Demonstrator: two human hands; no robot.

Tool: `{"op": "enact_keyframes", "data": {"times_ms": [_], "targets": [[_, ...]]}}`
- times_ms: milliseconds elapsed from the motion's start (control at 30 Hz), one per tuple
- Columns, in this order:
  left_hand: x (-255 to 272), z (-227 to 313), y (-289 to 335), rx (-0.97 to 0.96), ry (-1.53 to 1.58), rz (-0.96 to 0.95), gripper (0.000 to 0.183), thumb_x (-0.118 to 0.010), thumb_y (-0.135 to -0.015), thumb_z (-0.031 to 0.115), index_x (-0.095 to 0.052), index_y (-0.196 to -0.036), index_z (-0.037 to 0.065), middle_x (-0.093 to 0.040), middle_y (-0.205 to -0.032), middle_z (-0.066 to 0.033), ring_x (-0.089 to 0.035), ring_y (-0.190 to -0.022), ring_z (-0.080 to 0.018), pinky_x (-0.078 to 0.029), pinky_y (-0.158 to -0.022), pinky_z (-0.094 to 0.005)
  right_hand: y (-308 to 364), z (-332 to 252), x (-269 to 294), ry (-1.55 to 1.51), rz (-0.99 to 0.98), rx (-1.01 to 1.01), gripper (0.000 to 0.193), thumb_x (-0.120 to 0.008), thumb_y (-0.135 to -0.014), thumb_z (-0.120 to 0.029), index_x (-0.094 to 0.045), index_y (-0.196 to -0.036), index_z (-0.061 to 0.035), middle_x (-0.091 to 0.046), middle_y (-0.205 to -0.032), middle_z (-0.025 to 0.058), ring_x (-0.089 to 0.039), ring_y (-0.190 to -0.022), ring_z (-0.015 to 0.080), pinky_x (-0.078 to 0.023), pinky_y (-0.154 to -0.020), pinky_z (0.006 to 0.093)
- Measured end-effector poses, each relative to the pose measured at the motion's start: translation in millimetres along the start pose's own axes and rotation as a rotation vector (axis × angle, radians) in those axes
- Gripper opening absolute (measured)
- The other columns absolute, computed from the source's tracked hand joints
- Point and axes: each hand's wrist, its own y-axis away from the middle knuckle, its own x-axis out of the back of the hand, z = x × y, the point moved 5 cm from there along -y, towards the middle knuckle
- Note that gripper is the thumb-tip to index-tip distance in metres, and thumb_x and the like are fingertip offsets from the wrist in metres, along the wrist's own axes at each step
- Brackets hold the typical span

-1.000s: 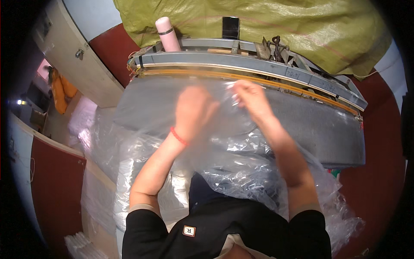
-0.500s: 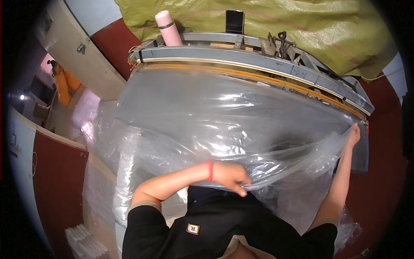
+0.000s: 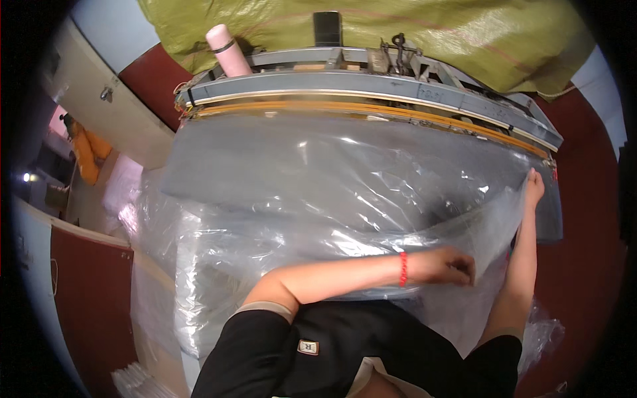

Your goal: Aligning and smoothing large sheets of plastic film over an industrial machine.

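A large clear plastic sheet spreads over a grey work surface in front of me, creased and shiny toward its near side. My right hand is closed on the sheet's far right corner, close to the end of the metal bar. Nearer to my body, my left hand, with a red beaded bracelet at the wrist, hovers over or touches the sheet's near right part. Its fingers are bent and somewhat apart, with nothing seen between them; whether it presses on the plastic is unclear.
A long grey metal bar with an orange strip runs along the far side. Behind it are a pink bottle and a green tarp. More clear plastic bunches at left, near a door.
My left hand has moved right across the near part of the sheet, toward my right arm. My right hand keeps its hold on the corner. The whole view has shifted slightly.
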Motion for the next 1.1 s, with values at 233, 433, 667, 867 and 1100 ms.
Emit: {"op": "enact_keyframes", "data": {"times_ms": [233, 433, 667, 867, 1100], "targets": [[90, 64, 85, 0.141, -1.423, 0.639, 0.009, -0.053, -0.075, 0.006, -0.057, -0.083, 0.004, -0.056, -0.074, -0.0144, -0.056, -0.063, -0.0274, -0.044, -0.055, -0.0331, 8, -2, 4, 0.061, 0.099, -0.141, 0.025, -0.055, -0.078, -0.027, -0.062, -0.085, -0.0044, -0.061, -0.083, 0.0138, -0.058, -0.082, 0.0244, -0.043, -0.074, 0.0323], [32, 38, 25, 0.068, -0.418, 0.382, 0.031, -0.054, -0.081, 0.012, -0.05, -0.109, 0.001, -0.056, -0.1, -0.0076, -0.055, -0.087, -0.0162, -0.043, -0.075, -0.0278, 13, -10, 24, 0.109, 0.135, -0.2, 0.027, -0.051, -0.08, -0.03, -0.058, -0.079, -0.0041, -0.058, -0.078, 0.0173, -0.055, -0.077, 0.0336, -0.042, -0.067, 0.0375], [-2, -52, -41, 0.24, -0.077, 0.245, 0.044, -0.056, -0.08, 0.016, -0.042, -0.119, 0.0, -0.055, -0.105, -0.0087, -0.055, -0.085, -0.0135, -0.044, -0.075, -0.0254, 10, 0, 11, -0.002, 0.062, -0.093, 0.025, -0.052, -0.081, -0.027, -0.057, -0.077, -0.0024, -0.058, -0.073, 0.0149, -0.054, -0.067, 0.0258, -0.041, -0.065, 0.033], [-26, 96, 45, -0.437, -0.183, -0.262, 0.024, -0.062, -0.074, 0.012, -0.06, -0.095, 0.0, -0.061, -0.093, -0.0109, -0.056, -0.088, -0.0245, -0.039, -0.08, -0.0359, 18, -15, 12, -0.126, 0.066, 0.019, 0.023, -0.052, -0.081, -0.022, -0.058, -0.079, -0.0003, -0.059, -0.071, 0.0101, -0.053, -0.067, 0.0156, -0.042, -0.066, 0.0294], [-8, 172, 200, -1.026, 0.059, -0.068, 0.032, -0.058, -0.077, 0.013, -0.05, -0.105, 0.002, -0.055, -0.093, -0.0096, -0.055, -0.082, -0.021, -0.045, -0.073, -0.035, 5, 1, 13, 0.081, 0.072, 0.094, 0.025, -0.048, -0.083, -0.027, -0.057, -0.085, -0.0035, -0.056, -0.075, 0.0164, -0.053, -0.067, 0.0285, -0.041, -0.065, 0.0338]]}}
